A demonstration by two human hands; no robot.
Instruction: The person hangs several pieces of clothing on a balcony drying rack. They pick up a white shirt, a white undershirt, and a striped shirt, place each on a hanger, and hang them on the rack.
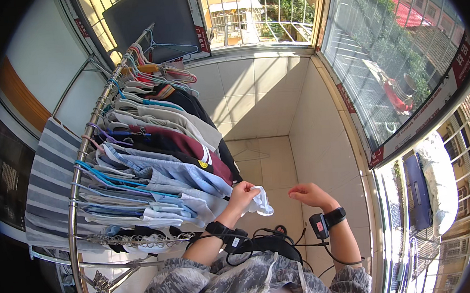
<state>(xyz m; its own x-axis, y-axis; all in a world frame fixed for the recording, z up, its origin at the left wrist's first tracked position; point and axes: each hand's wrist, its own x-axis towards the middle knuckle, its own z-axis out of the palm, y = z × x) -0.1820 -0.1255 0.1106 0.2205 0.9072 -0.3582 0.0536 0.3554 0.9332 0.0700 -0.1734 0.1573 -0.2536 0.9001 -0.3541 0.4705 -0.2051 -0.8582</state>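
Note:
My left hand [242, 195] is closed on a small white cloth [261, 203], which hangs crumpled from the fingertips; whether it is a sock or something else I cannot tell. To its right, my right hand [310, 195] is held in the air with its fingers stretched out toward the cloth, apart from it and holding nothing. Just left of my left hand hang light blue shirts [176, 169] and a maroon garment [183, 144] on hangers. Both wrists carry black straps with small boxes and cables.
A metal clothes rack [94, 115] full of garments runs along the left, with a striped towel [52, 175] beyond it. Small clips on a metal clip hanger [138, 239] are near its front end. A tiled wall [320, 124] and barred windows stand right. A wire hanger [252, 153] lies on the floor.

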